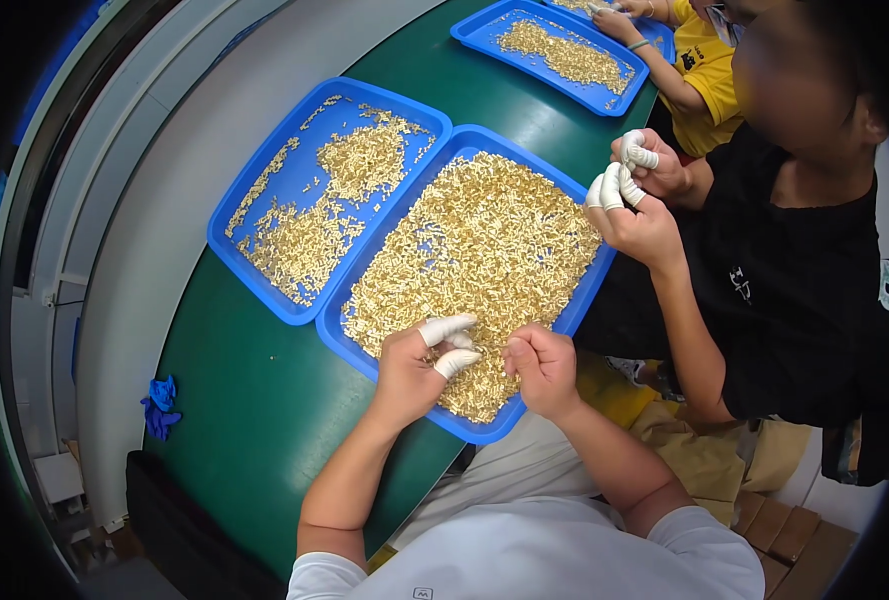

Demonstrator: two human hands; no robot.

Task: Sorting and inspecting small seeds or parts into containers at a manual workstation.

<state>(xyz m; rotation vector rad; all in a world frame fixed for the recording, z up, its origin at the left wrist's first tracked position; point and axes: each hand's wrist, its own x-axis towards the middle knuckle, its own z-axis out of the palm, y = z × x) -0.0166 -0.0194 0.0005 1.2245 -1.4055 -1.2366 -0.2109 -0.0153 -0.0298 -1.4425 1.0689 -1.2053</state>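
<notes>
Small gold-coloured metal pieces fill most of the nearer blue tray. Over its near end is my left hand, with white finger cots on the thumb and fingers. Those fingertips are spread a little apart just above the pieces, and I see nothing held between them. Beside it, my right hand is bare and curled closed, thumb pressed toward the index finger. Whatever lies inside that closed hand is hidden.
A second blue tray with heaps of pieces adjoins on the left. Farther off is another blue tray. At right a person in black holds up both hands with white finger cots. Blue gloves lie on the green table.
</notes>
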